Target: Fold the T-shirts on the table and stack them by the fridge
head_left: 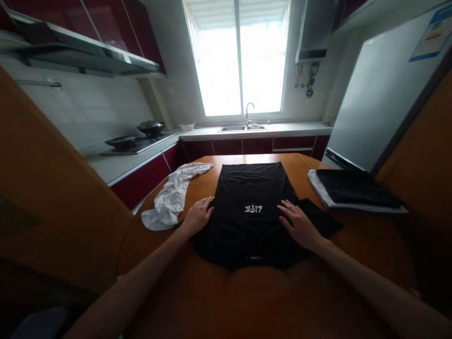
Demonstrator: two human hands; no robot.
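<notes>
A black T-shirt (pixel 247 188) with small white print lies spread flat on the orange wooden table (pixel 247 301). My left hand (pixel 198 216) rests palm down on the shirt's left edge, fingers together and flat. My right hand (pixel 299 223) lies flat on the shirt's right side, fingers slightly spread, next to a sleeve that sticks out to the right. Neither hand grips the cloth.
A crumpled white garment (pixel 173 195) lies at the table's left edge. A stack of folded clothes, black on white (pixel 353 190), sits at the right. Behind are a counter with a sink (pixel 242 127), a stove with pans (pixel 136 139), and a fridge (pixel 381 94).
</notes>
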